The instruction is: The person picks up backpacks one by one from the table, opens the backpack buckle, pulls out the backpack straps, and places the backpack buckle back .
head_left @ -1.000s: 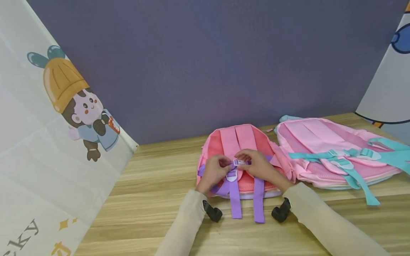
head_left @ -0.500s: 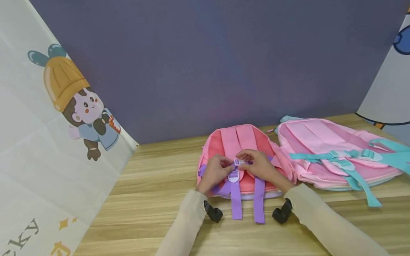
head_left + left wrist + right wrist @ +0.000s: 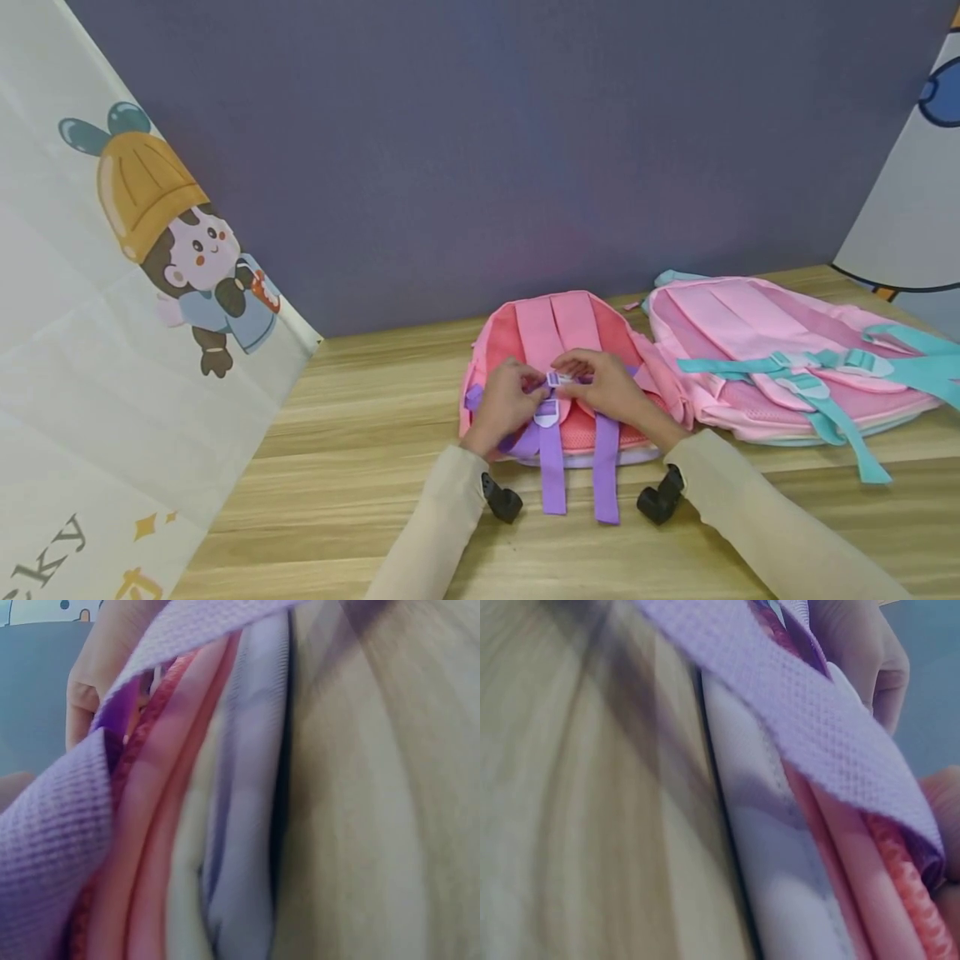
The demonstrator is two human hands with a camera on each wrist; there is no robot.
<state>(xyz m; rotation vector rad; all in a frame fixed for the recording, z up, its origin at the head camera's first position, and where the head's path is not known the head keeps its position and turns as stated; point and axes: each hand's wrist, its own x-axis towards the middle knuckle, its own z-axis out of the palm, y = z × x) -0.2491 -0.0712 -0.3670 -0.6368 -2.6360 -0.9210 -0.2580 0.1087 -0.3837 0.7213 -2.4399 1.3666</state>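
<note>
A coral-pink backpack (image 3: pixel 537 329) lies on the table with its shoulder straps facing up. Over its lower middle, my left hand (image 3: pixel 501 407) pinches a purple strap just left of a small white buckle (image 3: pixel 554 379). From the other side, my right hand (image 3: pixel 611 393) pinches that buckle between thumb and fingers. A second white buckle (image 3: pixel 547 412) sits just below, on the left shoulder strap. Two purple strap ends (image 3: pixel 552 477) hang over the bag's lower edge. Both wrist views show purple webbing (image 3: pixel 52 840) close up, partly covering the hands; the fingertips are mostly hidden there.
To the right, touching the first bag, lies a paler pink backpack (image 3: pixel 720 317) with teal straps (image 3: pixel 847 433). The wooden table (image 3: pixel 352 433) extends left and in front. A dark blue-grey panel (image 3: pixel 487 167) stands behind, with a printed white sheet (image 3: pixel 90 350) at left.
Both hands keep almost the same place at the small white buckle. My left hand's fingers have shifted slightly on the strap, and the lower buckle has moved a little to the right.
</note>
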